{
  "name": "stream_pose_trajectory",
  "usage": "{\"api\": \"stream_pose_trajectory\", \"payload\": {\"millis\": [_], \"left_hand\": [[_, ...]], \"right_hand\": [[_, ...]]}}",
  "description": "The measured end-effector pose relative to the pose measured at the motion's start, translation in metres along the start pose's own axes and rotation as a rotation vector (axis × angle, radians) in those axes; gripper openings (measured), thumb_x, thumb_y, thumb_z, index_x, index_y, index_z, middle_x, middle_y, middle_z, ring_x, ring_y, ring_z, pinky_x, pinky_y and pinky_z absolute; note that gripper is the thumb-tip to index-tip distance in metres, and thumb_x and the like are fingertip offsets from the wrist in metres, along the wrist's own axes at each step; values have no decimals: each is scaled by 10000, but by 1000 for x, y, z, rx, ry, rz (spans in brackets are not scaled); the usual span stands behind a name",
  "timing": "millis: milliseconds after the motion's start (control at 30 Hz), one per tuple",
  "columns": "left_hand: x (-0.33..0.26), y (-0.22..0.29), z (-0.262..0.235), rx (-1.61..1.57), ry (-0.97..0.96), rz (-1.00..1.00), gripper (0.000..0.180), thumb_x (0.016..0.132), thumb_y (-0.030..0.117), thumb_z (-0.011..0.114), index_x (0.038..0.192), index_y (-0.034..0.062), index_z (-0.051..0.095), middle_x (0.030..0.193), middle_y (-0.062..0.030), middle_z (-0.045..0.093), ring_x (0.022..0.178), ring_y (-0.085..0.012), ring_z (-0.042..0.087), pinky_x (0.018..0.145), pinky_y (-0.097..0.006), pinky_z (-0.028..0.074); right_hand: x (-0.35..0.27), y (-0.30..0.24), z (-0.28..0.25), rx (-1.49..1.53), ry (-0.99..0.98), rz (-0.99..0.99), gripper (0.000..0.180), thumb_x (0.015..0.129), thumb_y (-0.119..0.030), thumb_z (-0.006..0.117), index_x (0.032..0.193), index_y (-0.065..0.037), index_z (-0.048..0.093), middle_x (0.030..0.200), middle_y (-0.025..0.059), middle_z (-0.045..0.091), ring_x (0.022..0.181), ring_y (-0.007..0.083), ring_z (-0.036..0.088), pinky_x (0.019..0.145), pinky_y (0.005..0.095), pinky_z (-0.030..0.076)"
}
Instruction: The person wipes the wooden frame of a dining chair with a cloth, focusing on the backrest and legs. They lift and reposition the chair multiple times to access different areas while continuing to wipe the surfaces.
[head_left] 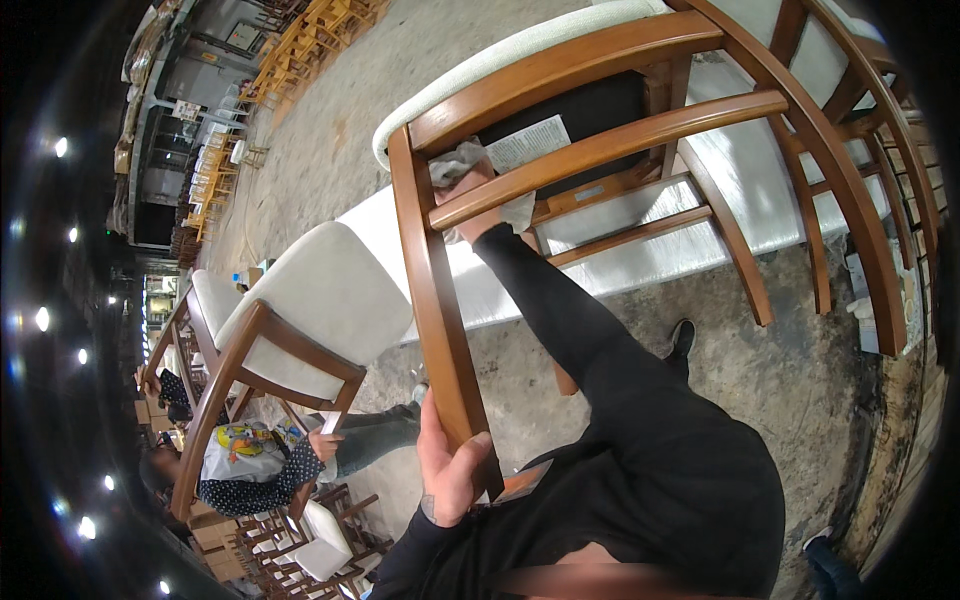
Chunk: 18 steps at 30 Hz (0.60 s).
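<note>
A brown wooden chair with a pale fabric seat [520,48] is tipped over in front of me, its black underside and a printed white label [530,143] showing. My left hand [450,465] is closed around the lower end of one wooden chair leg [440,330]. My right arm reaches forward behind a wooden rail [610,155] of the same chair. At the leg's far end, my right hand [474,183] grips a crumpled greyish cloth [458,160] near the seat frame. The rail hides part of that hand.
Under the chair runs a long support with a shiny white cover [465,290]. To the left, another pale-cushioned chair [315,290] is touched by a co-worker's hand [325,445]. More wooden chairs stand at right and lower left. A dark shoe [682,338] shows on the concrete floor.
</note>
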<state>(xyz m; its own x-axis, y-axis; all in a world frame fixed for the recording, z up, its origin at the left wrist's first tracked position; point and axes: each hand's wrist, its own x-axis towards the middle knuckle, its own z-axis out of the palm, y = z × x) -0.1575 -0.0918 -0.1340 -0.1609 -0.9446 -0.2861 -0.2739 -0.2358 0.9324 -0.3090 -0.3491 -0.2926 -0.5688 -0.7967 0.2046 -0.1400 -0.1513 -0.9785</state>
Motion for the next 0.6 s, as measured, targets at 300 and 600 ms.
{"api": "stream_pose_trajectory", "payload": {"millis": [300,600], "left_hand": [[3,-9,-10,16,-69,-12,785,736,35,578,1480,-14,334,1167,-59,533,1000,-143,503,870,-259,410],[8,-5,-20,-7,-141,-56,813,768,5,586,1516,0,269,1258,-83,503,1118,-182,483,980,-307,399]], "right_hand": [[-1,18,2,-254,54,-373,433,810,-325,730,1080,2,640,1145,206,593,1088,395,554,918,483,441],[35,-7,7,162,210,-172,471,733,-209,807,1109,-20,595,1018,178,678,948,328,666,821,405,522]]}}
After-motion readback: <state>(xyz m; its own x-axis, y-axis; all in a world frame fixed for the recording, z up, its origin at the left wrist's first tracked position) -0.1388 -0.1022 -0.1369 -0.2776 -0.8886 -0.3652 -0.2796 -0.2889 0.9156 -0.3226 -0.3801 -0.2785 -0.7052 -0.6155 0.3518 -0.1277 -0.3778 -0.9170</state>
